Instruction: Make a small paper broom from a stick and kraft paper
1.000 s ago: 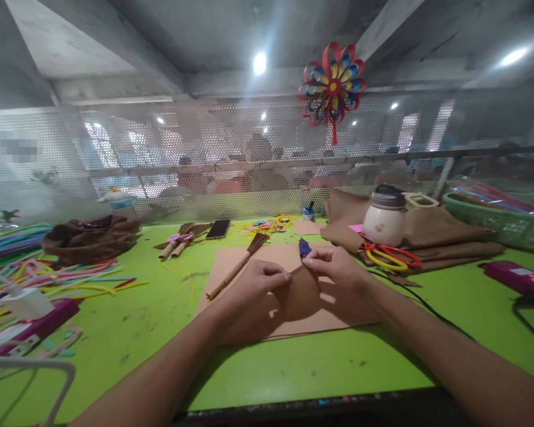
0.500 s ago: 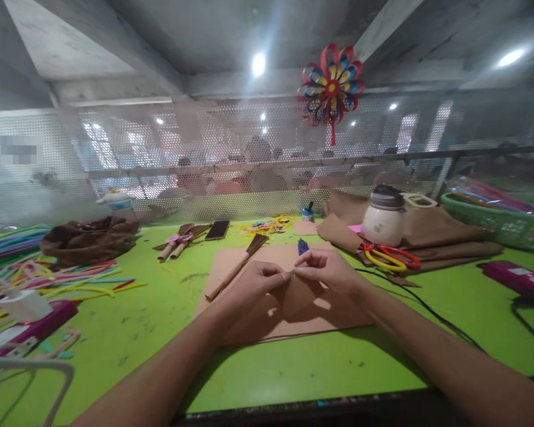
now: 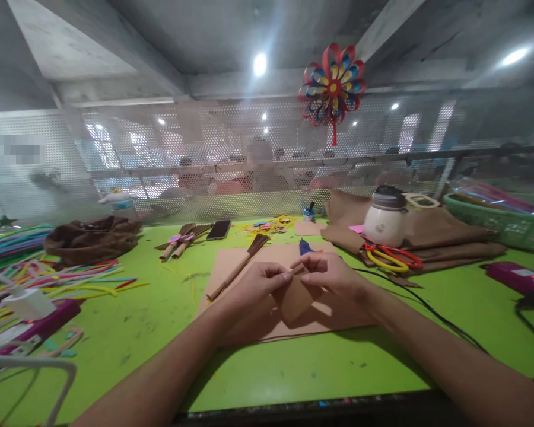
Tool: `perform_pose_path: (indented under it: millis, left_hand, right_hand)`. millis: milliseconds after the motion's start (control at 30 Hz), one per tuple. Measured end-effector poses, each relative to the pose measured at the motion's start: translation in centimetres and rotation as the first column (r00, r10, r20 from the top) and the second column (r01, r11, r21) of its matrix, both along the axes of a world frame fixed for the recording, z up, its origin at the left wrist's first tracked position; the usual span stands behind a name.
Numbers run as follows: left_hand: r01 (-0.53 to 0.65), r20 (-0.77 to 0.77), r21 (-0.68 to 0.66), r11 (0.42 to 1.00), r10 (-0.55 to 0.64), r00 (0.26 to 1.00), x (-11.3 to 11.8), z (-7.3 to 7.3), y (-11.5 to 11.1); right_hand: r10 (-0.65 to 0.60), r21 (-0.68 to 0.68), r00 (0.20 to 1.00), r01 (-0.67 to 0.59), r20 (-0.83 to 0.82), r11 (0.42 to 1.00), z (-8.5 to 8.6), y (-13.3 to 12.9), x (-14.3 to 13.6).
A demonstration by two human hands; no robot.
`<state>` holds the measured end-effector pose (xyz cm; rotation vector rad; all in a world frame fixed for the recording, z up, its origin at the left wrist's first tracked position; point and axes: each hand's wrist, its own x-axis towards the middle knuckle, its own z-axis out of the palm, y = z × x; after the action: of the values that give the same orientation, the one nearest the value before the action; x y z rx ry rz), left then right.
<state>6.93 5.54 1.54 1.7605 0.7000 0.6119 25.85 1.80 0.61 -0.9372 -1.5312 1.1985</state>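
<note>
My left hand (image 3: pixel 262 283) and my right hand (image 3: pixel 331 274) pinch the top edge of a small brown paper piece (image 3: pixel 296 299) between thumbs and fingers. The paper hangs down between them, its upper edge slightly rolled. Under both hands lies a flat light-brown sheet (image 3: pixel 226 261) on the green table. A rolled brown paper stick with a fringed end (image 3: pixel 237 271) rests on that sheet, left of my hands. Just behind my right hand is a dark blue tool (image 3: pixel 304 246), partly hidden by the fingers.
Two fringed paper rolls (image 3: pixel 178 243) and a phone (image 3: pixel 219 230) lie back left. Pipe cleaners (image 3: pixel 89 279) and a power strip (image 3: pixel 48 326) are left. A bottle (image 3: pixel 385 219) stands among brown cloth (image 3: pixel 449 231) at right; a black cable (image 3: pixel 431 305) runs near my right forearm.
My right fingers have shifted and parted slightly at the paper's edge. More of the hanging brown piece shows between my hands. The view has moved slightly.
</note>
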Motion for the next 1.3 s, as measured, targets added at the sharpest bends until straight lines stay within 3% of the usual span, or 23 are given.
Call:
perform_pose_path:
  millis: [300, 433, 700, 867, 1133, 1300]
  left_hand:
    - [0.043, -0.054, 0.09, 0.995, -0.038, 0.998, -0.2, 0.1, 0.0]
    - [0.089, -0.12, 0.194, 0.977, -0.066, 0.991, -0.4, 0.4, 0.0]
    - [0.15, -0.202, 0.275, 0.95, -0.095, 0.975, -0.3, 0.6, -0.2]
    - [0.136, -0.178, 0.227, 0.964, -0.096, 0.979, -0.3, 0.3, -0.1]
    - [0.105, -0.146, 0.131, 0.986, -0.085, 0.986, 0.0, 0.4, -0.4]
    - [0.04, -0.148, 0.161, 0.986, -0.016, 0.989, 0.4, 0.7, -0.8]
  right_hand:
    - [-0.093, 0.115, 0.983, 0.075, 0.158, 0.991, 0.6, -0.5, -0.2]
    - [-0.092, 0.14, 0.978, 0.067, 0.185, 0.988, 0.4, -0.2, 0.3]
    - [-0.067, 0.18, 0.966, 0.022, 0.249, 0.983, 0.1, 0.0, 1.0]
    - [0.013, 0.112, 0.977, -0.038, 0.213, 0.993, -0.2, 0.2, 1.1]
    - [0.019, 0.111, 0.959, -0.052, 0.284, 0.992, 0.1, 0.3, 1.3]
    - [-0.007, 0.123, 0.957, -0.03, 0.289, 0.992, 0.3, 0.1, 1.2]
